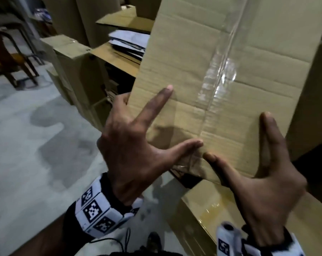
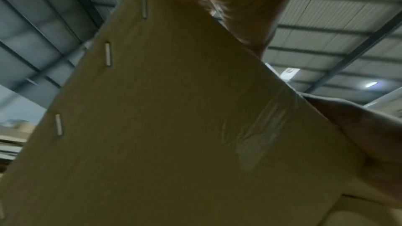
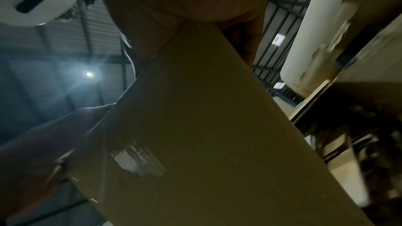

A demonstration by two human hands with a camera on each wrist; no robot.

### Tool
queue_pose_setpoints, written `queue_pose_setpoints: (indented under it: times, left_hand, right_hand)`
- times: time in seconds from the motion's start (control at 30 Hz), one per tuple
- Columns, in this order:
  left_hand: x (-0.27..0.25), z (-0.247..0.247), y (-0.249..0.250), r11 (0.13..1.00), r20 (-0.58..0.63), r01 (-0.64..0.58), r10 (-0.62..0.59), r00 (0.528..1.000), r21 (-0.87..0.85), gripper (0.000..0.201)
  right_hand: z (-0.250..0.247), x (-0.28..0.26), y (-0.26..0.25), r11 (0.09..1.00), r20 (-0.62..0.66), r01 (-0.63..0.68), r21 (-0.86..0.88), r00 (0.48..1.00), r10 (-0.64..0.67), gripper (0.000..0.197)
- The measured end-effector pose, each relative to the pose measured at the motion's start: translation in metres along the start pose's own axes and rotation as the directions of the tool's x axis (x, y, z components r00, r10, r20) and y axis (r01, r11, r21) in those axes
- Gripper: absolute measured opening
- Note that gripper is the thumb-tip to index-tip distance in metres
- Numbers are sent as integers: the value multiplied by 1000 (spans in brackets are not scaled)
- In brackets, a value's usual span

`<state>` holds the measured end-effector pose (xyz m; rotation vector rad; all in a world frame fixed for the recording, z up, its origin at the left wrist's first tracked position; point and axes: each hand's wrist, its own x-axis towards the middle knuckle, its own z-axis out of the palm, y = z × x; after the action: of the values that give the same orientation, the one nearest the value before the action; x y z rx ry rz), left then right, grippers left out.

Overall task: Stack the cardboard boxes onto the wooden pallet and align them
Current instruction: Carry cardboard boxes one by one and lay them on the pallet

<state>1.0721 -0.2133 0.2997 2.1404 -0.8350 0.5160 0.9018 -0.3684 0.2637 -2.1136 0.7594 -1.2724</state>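
A long cardboard box [image 1: 202, 61] sealed with clear tape runs away from me and fills the upper right of the head view. My left hand [image 1: 138, 145] grips its near left corner, index finger and thumb flat on top, other fingers round the left edge. My right hand [image 1: 267, 182] grips the near right corner, thumb on top, index finger along the right edge. The near end sits just above another taped box [image 1: 221, 206]. The wrist views show the stapled end face [image 2: 163, 126] and a side face [image 3: 206, 126]. No pallet is in view.
More cardboard boxes [image 1: 69, 58] stand to the left on the concrete floor [image 1: 27, 145]. An open box holding papers [image 1: 128, 39] lies behind them. A dark metal frame [image 1: 12, 58] stands at the far left. A tall box side [image 1: 313, 108] rises at the right.
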Motion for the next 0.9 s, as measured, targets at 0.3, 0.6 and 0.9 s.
queue_pose_setpoints:
  times: [0.3, 0.6, 0.9]
  left_hand:
    - [34, -37, -126, 917, -210, 356, -318, 925, 179, 99]
    - [-1, -119, -257, 719, -451, 666, -535, 714, 201, 103]
    - [-64, -263, -399, 572, -708, 809, -516, 483, 135, 98]
  right_hand:
    - [192, 53, -58, 965, 343, 100, 241, 922, -181, 104]
    - [354, 8, -151, 849, 527, 193, 491, 710, -466, 105]
    - [504, -101, -326, 665, 538, 190, 722, 449, -713, 103]
